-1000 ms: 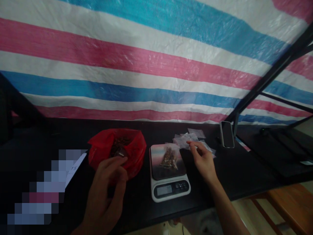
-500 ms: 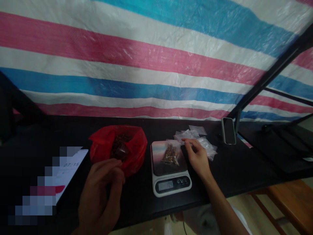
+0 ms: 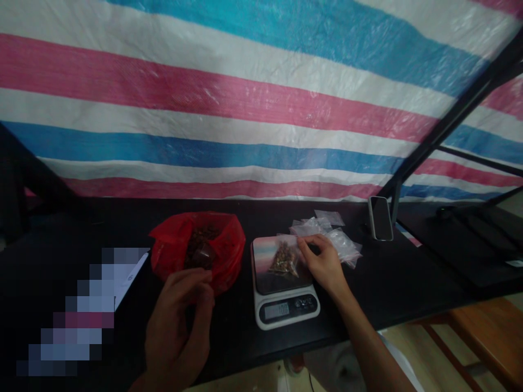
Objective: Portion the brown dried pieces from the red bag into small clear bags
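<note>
Head view: my right hand (image 3: 322, 264) had its fingers narrowed at the right edge of the one filled packet (image 3: 285, 257) on the single scale (image 3: 286, 283), packet just left of my fingertips. My left hand (image 3: 182, 321) was curled, contents unclear, just below the one red bag (image 3: 198, 250). Empty packets (image 3: 330, 237) beyond my right hand, several, uncountable.

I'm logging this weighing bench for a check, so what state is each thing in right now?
Red bag: open, brown bits inside.
Scale: on, display lit, digits unreadable.
Small clear bag: filled, lying on the scale.
Pile of clear bags: empty, loose beside the scale.
Phone: propped upright, screen dark.
Left hand: fingers pinched at the red bag's rim.
Right hand: fingertips at the small clear bag.
</note>
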Available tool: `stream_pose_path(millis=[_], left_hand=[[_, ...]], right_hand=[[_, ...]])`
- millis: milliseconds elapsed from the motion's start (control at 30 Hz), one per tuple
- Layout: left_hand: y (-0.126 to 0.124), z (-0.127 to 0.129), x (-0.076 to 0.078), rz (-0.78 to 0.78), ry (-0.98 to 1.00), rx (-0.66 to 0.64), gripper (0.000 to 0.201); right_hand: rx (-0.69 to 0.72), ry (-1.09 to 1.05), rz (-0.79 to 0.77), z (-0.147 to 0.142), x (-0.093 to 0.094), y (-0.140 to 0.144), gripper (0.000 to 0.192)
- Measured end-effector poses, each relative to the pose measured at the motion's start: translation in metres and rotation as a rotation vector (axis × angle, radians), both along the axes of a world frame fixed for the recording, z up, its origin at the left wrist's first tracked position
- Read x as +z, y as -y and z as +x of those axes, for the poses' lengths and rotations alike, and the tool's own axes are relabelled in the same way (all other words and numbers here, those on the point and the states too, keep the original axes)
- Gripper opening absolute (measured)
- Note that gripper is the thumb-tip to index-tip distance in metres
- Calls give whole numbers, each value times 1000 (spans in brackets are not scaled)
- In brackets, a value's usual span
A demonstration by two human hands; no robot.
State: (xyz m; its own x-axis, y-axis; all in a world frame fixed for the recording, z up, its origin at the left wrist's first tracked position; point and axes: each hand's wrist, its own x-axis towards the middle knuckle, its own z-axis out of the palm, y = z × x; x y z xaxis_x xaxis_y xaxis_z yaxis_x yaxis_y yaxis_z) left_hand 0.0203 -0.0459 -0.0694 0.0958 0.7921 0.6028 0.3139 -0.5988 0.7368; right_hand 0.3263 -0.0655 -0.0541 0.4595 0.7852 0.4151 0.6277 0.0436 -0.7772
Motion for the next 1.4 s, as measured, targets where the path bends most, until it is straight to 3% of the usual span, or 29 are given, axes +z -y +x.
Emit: stream_pose_path(millis=[133,267,433,567,667,800,967,1067,1200,1300,1400], left_hand=[[7,13,6,62,-8,-23,17],[12,19,12,121,-8,-56,24],[13,23,18,-12,110,-125,25],[7,22,24,-187,207,-186,30],[2,18,29,-180,233,-173,30],[1,11,33,-166,231,-160,24],[4,5,30,-157,193,-158,25],[1,2,26,-162,170,-155,24],[-8,3,25,-213,222,-143,24],[-13,7,26,-352,349,-214,38],[-13,12,28,-507,419,-384,35]], right_hand=[[11,-39,-19,-6,12,3,38],[68,-229,-33,-21,37,9,45],[194,-229,90,-64,84,3,40],[272,-190,74,-98,110,-6,37],[224,-153,12,-98,106,-4,39],[81,-246,-96,-64,82,5,43],[-32,-301,-50,-30,75,-15,48],[38,-262,12,-32,90,-35,49],[300,-122,-11,-58,104,-34,42],[450,5,15,-85,97,-17,29],[502,60,32,-106,79,-4,22]])
